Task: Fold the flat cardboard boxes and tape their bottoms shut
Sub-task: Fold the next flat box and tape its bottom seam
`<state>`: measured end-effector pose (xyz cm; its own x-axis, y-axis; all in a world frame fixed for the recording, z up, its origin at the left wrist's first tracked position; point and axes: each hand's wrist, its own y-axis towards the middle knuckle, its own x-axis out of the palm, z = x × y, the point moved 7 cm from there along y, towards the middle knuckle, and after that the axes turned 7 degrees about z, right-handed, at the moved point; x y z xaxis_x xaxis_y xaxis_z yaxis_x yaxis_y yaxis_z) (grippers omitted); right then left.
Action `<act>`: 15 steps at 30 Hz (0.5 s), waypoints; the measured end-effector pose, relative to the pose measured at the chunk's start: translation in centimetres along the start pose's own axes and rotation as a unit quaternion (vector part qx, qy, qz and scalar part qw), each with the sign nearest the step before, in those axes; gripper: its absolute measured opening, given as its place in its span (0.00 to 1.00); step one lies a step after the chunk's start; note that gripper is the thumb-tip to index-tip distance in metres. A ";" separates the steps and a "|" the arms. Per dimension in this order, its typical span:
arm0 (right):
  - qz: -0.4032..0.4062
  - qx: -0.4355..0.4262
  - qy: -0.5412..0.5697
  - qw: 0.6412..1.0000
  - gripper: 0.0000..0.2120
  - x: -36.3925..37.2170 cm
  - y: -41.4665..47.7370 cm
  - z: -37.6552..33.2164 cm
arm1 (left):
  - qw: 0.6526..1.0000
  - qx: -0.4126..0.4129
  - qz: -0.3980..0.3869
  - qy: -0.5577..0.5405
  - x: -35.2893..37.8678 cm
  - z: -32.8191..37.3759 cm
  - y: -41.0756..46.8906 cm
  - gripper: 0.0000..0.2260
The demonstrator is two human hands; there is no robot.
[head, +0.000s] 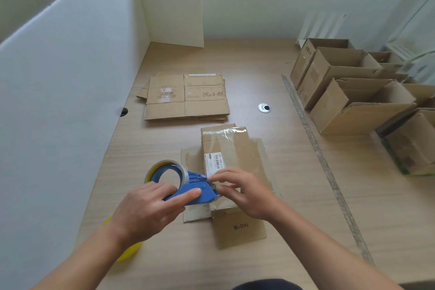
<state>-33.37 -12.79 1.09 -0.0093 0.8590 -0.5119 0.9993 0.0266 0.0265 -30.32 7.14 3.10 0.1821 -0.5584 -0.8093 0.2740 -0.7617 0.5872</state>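
**Fig.: packing bench, head view.** A pale wood-grain laminate table (270, 66) is being used as the work surface. It is being screened on the left by a white fluted-plastic partition (70, 77).

At right, running far to near, a row of erected boxes (353, 106) is being stored w/ tops open. They are brown corrugated card, creased and reused.

At far centre, a stack of flat boxes (187, 96), printed and w/ old label scars, is being kept for folding.

At near centre, the box in work (231, 146) is being steadied on the table. Its closed face is up (app. the bottom), and loose flaps are spread flat around it. The card is scuffed, w/ glossy clear film and a white shipping label (214, 161).

**Step, as judged:** taping of the bottom seam is being started; no fresh strip has been run yet.

The blue plastic tape dispenser (195, 186), carrying a clear tape roll (164, 169), is being gripped by the left hand (146, 209). The fingers are wrapped round its handle and the thumb is laid along its side.

At the dispenser nose, the tape end (217, 189) is app. being pinched betw. thumb and forefinger of the right hand (244, 190), the other fingers bent. The film is too clear for this to be confirmed.

**Next move, as judged:** the end is to be pressed onto the card, the dispenser drawn along the seam under tension, and the tape then cut.

A small round metal grommet (264, 108) is being shown right of the stack.
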 end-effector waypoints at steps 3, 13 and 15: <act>0.027 -0.012 0.001 1.000 0.10 -0.2 0.0 -0.2 | 1.000 0.001 0.001 -0.006 0.0 0.3 0.3 0.22; 0.057 0.048 0.082 0.994 0.04 -0.9 -0.3 0.9 | 0.997 -0.023 -0.032 -0.066 0.2 0.7 0.9 0.24; 0.072 0.070 0.083 0.991 0.05 -1.2 -0.4 1.7 | 0.995 -0.034 -0.048 -0.084 0.4 0.9 1.1 0.26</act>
<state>-33.69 -14.72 0.29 0.1389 0.9217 -0.3621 0.9860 -0.1629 -0.0365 -30.79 5.85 3.44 -0.0071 -0.5360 -0.8442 0.3469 -0.7931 0.5007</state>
